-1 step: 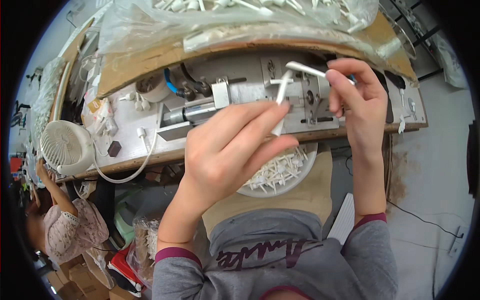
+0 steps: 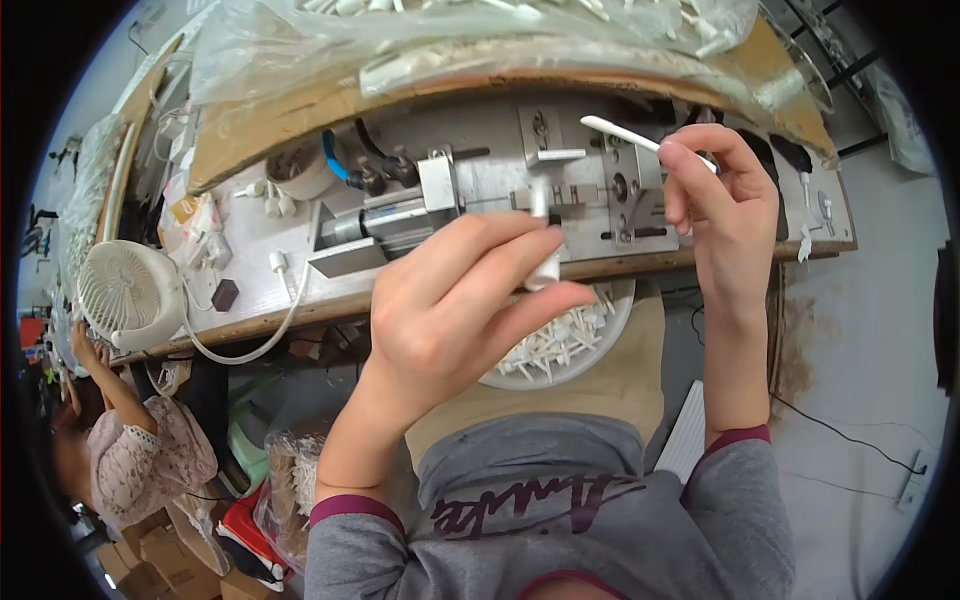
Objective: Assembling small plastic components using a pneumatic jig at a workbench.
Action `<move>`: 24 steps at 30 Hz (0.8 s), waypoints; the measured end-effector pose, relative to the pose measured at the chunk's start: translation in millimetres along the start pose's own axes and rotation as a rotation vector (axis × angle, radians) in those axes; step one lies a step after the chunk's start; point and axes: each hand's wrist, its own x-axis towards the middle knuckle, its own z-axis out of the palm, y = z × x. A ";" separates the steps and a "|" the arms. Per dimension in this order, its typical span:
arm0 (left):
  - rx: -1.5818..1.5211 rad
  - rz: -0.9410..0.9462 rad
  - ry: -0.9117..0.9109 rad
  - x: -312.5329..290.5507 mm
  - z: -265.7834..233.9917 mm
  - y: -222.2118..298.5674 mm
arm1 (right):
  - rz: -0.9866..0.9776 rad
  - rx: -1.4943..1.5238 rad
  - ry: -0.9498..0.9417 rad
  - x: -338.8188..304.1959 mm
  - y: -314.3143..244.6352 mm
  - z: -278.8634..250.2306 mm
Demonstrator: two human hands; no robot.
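Left hand (image 2: 440,295) and right hand (image 2: 728,190) are apart on my remote feed, the left pinching a white piece (image 2: 541,198) toward twelve o'clock, the right a white stick (image 2: 622,133) toward ten, a bowl (image 2: 624,332) at the left's four o'clock.

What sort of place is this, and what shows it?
Probably an assembly workshop: a metal fixture on the bench, a bowl of small white parts, and another person at left.
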 end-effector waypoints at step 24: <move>0.416 -0.143 -0.161 -20.8 52.9 -10.7 | -0.297 -0.210 -0.126 -44.9 16.7 -3.2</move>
